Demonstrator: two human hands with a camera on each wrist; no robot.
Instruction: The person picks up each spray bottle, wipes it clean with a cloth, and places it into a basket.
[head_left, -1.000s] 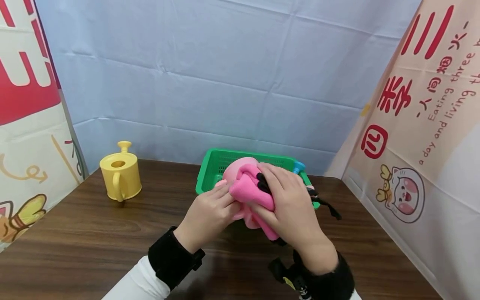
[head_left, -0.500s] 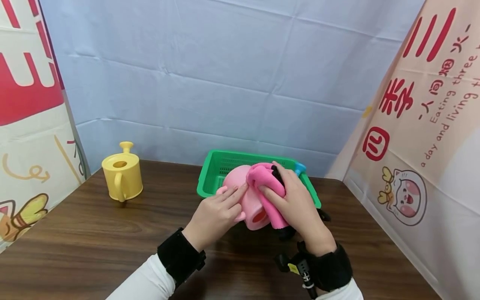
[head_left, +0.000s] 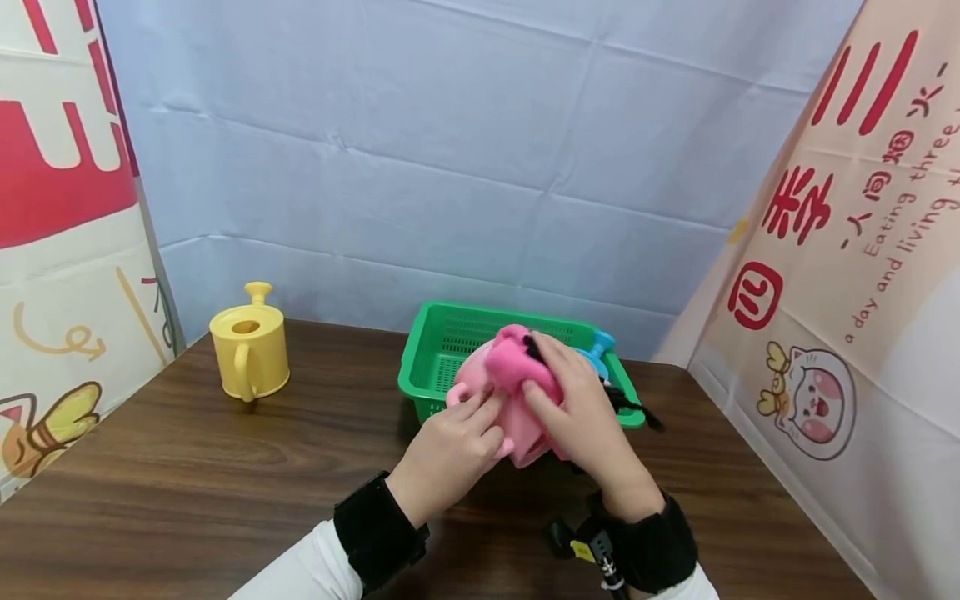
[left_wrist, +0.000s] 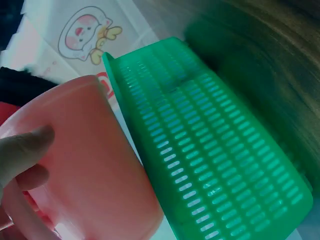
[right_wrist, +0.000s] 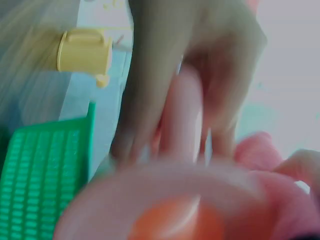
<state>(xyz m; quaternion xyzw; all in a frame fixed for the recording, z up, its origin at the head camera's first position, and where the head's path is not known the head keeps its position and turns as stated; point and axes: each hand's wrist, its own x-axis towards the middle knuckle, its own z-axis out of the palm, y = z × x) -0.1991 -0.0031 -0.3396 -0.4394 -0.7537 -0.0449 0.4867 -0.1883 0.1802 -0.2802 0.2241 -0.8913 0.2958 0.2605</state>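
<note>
My left hand [head_left: 452,446] grips the handle of a pink watering can [head_left: 522,427], whose body lies tilted in front of the green basket. In the left wrist view the can's smooth side [left_wrist: 95,160] appears close to the basket wall. Bunched in my right hand [head_left: 581,404] is a bright pink cloth [head_left: 506,360] with black parts, pressed against the can's upper right side. The right wrist view, blurred, shows the can's round opening [right_wrist: 175,220] with orange inside. The can's spout is not visible.
Behind the hands stands a green slotted basket [head_left: 410,375], holding a blue item [head_left: 600,343] at its right end. Black cords [head_left: 641,410] hang over its right rim. A yellow watering can [head_left: 251,354] stands at the left on the wooden table [head_left: 187,500]. Printed curtains flank the table.
The cloth first slid right across the pink can, uncovering its opening, then came back slightly left over the top. The left hand kept its hold while the can shifted a little.
</note>
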